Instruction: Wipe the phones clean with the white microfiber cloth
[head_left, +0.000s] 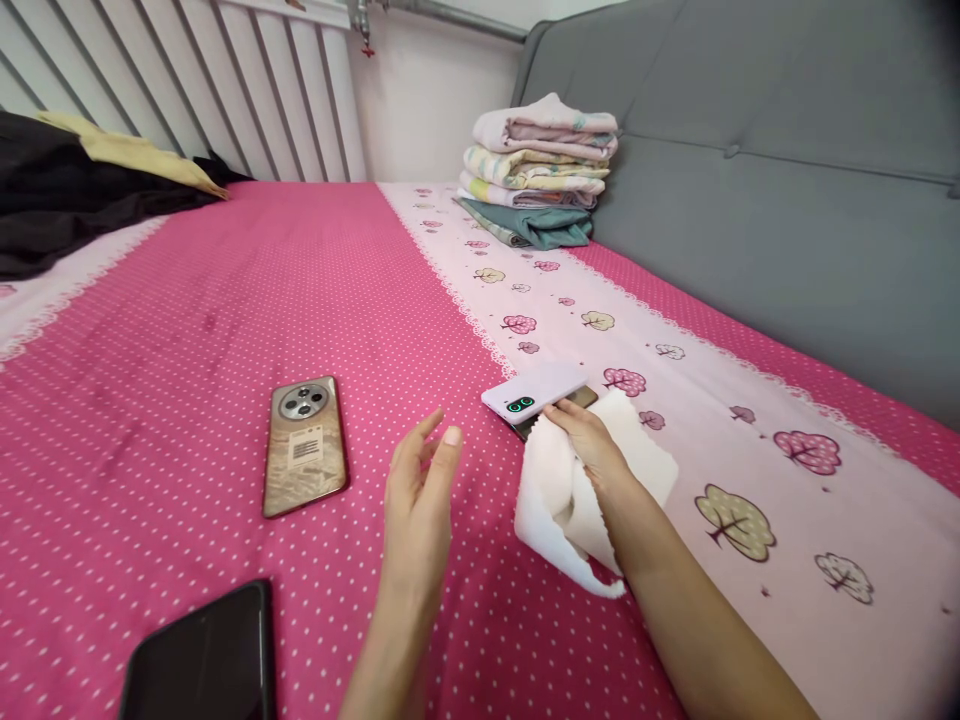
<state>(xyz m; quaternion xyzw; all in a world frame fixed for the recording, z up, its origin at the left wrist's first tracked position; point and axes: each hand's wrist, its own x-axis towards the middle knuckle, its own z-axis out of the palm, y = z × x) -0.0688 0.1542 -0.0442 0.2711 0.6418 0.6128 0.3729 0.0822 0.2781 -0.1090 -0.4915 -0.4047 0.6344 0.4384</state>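
Nearest you, a black glossy phone [202, 655] lies screen up at the bottom edge of the pink polka-dot bed sheet [187, 330]. Your left hand [420, 500] hovers open and empty, fingers loosely spread, between the gold-backed phone with the round camera ring [305, 445] and your right hand [592, 445]. Your right hand grips a white crumpled cloth [559, 500] and its fingertips press on the pale lilac phone [534, 393], which lies on a darker device at the edge of the tree-patterned strip. By my reading the wiping is under way on that lilac phone, and the gold and black ones lie apart, untouched. Count: three phones clearly, one cloth, one stack of folded linens [541, 170] by the grey headboard [787, 170]
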